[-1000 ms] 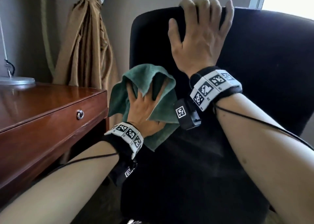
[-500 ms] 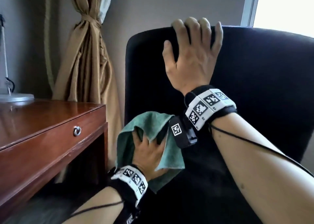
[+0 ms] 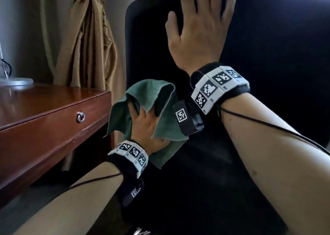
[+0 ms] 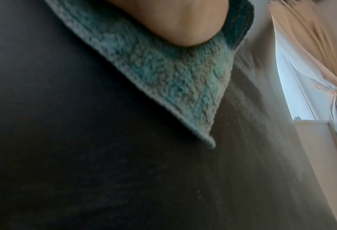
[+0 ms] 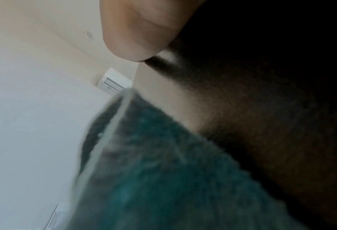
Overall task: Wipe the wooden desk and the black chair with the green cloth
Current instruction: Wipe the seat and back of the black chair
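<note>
Pressing rumpled green cloth (image 3: 151, 93) on black chair (image 3: 276, 47), left fingers (image 3: 132, 109) spread, right fingers (image 3: 201, 2) flat.

**Head view:** set in front of the black chair (image 3: 267, 38), close, facing forward and slightly down onto its backrest. The wooden desk (image 3: 44, 109) is left of the chair and the curtain (image 3: 89, 38) behind the chair's left edge.

**Left wrist view:** almost against the chair's fabric, facing up along it. The green cloth (image 4: 163, 74) lies on the chair in the upper frame, with a window (image 4: 293, 87) past the chair's edge.

**Right wrist view:** equally close, blurred, facing up past the chair's edge to a pale wall (image 5: 35, 124).

**Shared by all three:** chair fabric and cloth.
</note>
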Tool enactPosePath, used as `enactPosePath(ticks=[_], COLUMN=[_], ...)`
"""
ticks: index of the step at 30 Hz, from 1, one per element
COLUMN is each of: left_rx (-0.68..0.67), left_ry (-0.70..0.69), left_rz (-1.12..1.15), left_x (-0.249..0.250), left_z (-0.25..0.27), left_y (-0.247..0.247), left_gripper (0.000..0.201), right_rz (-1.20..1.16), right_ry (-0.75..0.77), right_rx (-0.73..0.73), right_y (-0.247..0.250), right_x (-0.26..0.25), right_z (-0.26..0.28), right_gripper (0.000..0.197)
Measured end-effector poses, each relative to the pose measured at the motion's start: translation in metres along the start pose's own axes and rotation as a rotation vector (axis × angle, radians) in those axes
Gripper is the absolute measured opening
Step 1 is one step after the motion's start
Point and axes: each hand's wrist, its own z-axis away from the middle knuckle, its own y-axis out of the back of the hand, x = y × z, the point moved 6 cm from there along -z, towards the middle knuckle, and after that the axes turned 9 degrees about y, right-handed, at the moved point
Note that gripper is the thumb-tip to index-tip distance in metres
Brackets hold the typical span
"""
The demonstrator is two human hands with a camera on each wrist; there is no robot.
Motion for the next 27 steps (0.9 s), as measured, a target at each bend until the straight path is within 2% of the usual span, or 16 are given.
enactPosePath(ticks=[2,5,7,11,14,17,20,22,23,25,27], left_rx=[0.038,0.104,0.104,-0.003,-0.078,0.045,0.17,0.184,0.162,0.134,0.113], left_ry=[-0.013,0.042,0.085,0.102,0.08,0.004,0.121,0.193,0.164,-0.013,-0.18], left_rz=[-0.007,-0.006,-0.011,-0.032,-0.013,-0.009,-0.012,-0.006,0.011,0.031,-0.011], left_x=[-0.003,-0.002,0.002,0.01,0.011,0.006,0.003,0.015,0.025,0.044,0.051], left_z=[-0.007,-0.01,0.007,0.066,0.083,0.046,-0.004,0.002,0.016,0.051,0.062], left_y=[0.004,0.008,-0.001,-0.037,-0.043,-0.023,0.007,0.005,-0.003,-0.017,-0.02], left_gripper=[0.082,0.082,0.077,0.08,0.086,0.088,0.08,0.079,0.079,0.079,0.075], right_rz=[-0.018,-0.041,-0.059,-0.064,-0.052,-0.082,-0.109,-0.164,-0.217,-0.352,-0.487], right_ry=[0.012,0.066,0.109,0.156,0.148,0.161,0.179,0.168,0.155,0.124,0.09], right_rx=[-0.034,-0.093,-0.19,-0.353,-0.37,-0.375,-0.311,-0.243,-0.205,-0.146,-0.125], right_y=[0.0,0.005,0.007,0.013,0.016,0.014,0.014,0.017,0.019,0.024,0.026], right_x=[-0.002,-0.001,0.003,0.014,0.017,0.017,0.015,0.014,0.015,0.019,0.026], right_z=[0.002,0.025,0.065,0.157,0.181,0.184,0.185,0.186,0.187,0.187,0.187], right_gripper=[0.054,0.057,0.058,0.058,0.057,0.057,0.057,0.057,0.057,0.058,0.057])
